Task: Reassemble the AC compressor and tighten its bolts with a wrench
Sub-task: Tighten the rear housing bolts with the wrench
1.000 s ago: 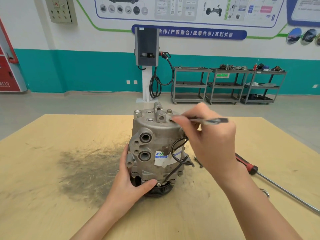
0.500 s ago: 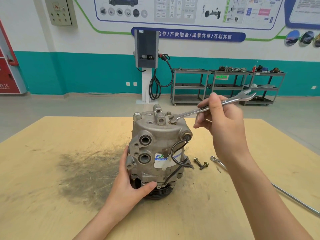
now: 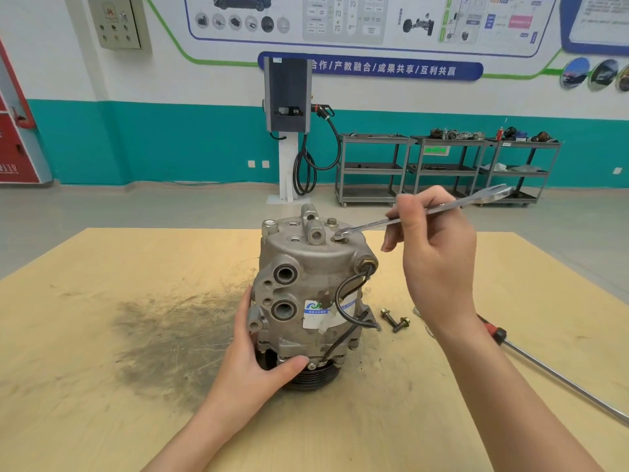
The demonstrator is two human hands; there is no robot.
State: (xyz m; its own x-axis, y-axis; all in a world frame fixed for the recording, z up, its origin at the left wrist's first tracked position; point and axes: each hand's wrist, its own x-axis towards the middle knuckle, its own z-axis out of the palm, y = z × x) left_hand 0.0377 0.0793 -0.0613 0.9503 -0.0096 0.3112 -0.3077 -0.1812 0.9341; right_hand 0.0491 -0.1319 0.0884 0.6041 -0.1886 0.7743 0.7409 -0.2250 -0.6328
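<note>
Right of frame centre: right hand [image 3: 439, 260] grip clamped on wrench [image 3: 425, 212] shaft, long axis slanting down-left to bolt [image 3: 338, 237] atop compressor [image 3: 306, 294], mid-desk. Left hand [image 3: 253, 362] grip wraps compressor base, lower left.

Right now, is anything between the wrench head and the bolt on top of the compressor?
Nothing visible. The wrench head already sits on the bolt; the raised port boss stands just left, apart.
</note>
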